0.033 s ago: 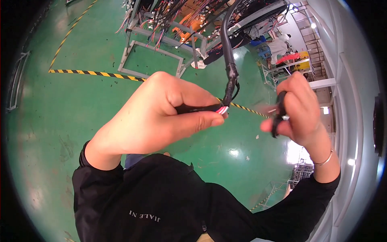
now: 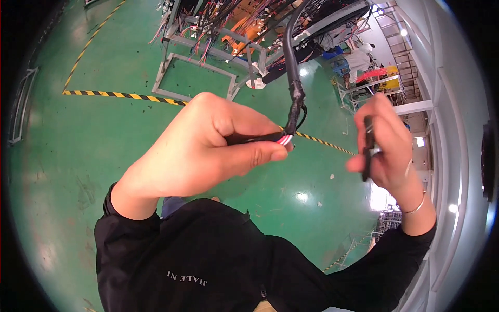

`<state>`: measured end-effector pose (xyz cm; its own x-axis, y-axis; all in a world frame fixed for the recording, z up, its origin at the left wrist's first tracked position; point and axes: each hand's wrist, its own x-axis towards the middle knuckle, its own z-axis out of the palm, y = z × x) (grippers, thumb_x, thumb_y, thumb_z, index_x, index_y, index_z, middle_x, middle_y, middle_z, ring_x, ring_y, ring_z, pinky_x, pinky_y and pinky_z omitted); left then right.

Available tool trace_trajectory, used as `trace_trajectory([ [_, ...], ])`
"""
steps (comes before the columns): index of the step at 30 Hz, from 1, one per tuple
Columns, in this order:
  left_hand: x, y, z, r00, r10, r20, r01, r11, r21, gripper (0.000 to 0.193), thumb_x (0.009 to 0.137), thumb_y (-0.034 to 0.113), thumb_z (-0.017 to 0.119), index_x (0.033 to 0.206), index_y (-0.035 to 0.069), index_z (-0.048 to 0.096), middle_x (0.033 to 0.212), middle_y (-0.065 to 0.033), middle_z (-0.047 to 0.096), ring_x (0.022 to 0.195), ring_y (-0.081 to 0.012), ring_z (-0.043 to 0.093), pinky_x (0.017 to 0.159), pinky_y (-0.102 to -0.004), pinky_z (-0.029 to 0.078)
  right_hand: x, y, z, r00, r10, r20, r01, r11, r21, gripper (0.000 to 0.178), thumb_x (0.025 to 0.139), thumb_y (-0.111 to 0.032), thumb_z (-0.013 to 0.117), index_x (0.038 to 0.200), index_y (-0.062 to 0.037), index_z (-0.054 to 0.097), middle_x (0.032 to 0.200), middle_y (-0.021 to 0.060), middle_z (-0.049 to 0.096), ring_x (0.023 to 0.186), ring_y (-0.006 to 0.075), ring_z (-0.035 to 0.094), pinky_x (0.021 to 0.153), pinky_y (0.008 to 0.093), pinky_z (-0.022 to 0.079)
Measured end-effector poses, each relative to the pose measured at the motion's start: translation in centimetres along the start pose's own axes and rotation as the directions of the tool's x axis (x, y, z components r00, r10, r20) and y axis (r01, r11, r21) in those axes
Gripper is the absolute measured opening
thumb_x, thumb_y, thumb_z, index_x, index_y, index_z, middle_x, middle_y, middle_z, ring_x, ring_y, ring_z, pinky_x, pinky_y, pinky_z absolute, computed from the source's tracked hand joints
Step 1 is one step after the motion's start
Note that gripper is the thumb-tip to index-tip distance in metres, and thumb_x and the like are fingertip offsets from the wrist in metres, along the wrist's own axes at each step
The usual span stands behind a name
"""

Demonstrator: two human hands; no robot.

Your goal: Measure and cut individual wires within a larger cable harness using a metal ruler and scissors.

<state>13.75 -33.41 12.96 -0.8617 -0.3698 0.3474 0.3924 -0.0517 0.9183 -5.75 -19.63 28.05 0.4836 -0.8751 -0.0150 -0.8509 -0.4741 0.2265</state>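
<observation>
A thick black cable (image 2: 290,54) comes down from the top, its lower part wrapped in black tape (image 2: 294,104). My left hand (image 2: 202,148) pinches the end between thumb and fingers, and red and white wires (image 2: 284,139) show just beyond the fingertips. A thin black loop stands off the taped part. To the right, apart from the cable, my right hand (image 2: 392,138) is closed around black-handled scissors (image 2: 367,151). Motion blurs that hand, and the blades can hardly be made out.
Beyond the cable stands a grey metal frame (image 2: 195,96) below racks hung with many wires (image 2: 208,31). Yellow-black tape (image 2: 119,94) marks the green floor (image 2: 104,140). At the far right back a person in white (image 2: 358,60) is near a table with red and yellow things.
My right hand has shifted slightly and turned the scissors, so their handles now look narrower and more upright. The cable and my left hand have barely moved.
</observation>
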Motion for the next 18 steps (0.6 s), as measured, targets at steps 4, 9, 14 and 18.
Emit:
trace_trajectory([
  [4,0.2,-0.3,0.0,0.980,-0.201,0.001,0.197,0.958,-0.207,0.014,0.085,0.006,0.072,0.095,-0.004,0.071,0.065,-0.0015,0.062,0.053,-0.0045,0.050,0.048,-0.0207,0.037,-1.1,-1.5,4.1,0.837,0.543,0.062,-0.360,0.462,0.811,0.027,0.074,-0.009,0.077,0.081,-0.0016,0.052,0.093,0.0081,0.050,0.082,0.0169,0.049,0.071,0.0299,0.042],
  [9,-1.6,-3.8,1.8,0.957,-0.290,-0.016,0.270,0.910,-0.314,0.024,0.087,0.004,0.070,0.108,-0.003,0.061,0.070,-0.0015,0.062,0.055,-0.0041,0.052,0.048,-0.0200,0.036,1.1,-5.5,14.3,0.582,0.813,-0.030,0.062,-0.007,0.998,0.017,0.088,0.002,0.059,0.099,-0.0035,0.049,0.125,0.0123,0.049,0.123,0.0315,0.050,0.101,0.0499,0.044],
  [14,-1.9,-6.8,4.8,0.880,-0.135,-0.455,0.176,0.983,0.049,0.036,0.089,-0.001,0.065,0.118,0.002,0.044,0.081,-0.0047,0.062,0.058,-0.0054,0.051,0.051,-0.0202,0.040,2.9,-6.6,17.2,0.404,0.914,-0.036,0.348,-0.117,0.930,0.020,0.085,0.008,0.061,0.098,-0.0038,0.050,0.111,0.0132,0.054,0.076,0.0165,0.059,0.066,0.0294,0.049],
  [18,-2.0,-8.9,3.9,0.709,0.499,-0.499,0.007,0.702,0.713,0.031,0.079,-0.006,0.070,0.107,0.002,0.058,0.089,-0.0076,0.062,0.065,-0.0147,0.057,0.054,-0.0260,0.044,3.0,-6.3,16.6,0.381,0.922,-0.074,0.199,-0.003,0.980,0.018,0.082,0.012,0.063,0.091,-0.0010,0.053,0.098,0.0113,0.058,0.062,0.0088,0.052,0.054,0.0212,0.041],
])
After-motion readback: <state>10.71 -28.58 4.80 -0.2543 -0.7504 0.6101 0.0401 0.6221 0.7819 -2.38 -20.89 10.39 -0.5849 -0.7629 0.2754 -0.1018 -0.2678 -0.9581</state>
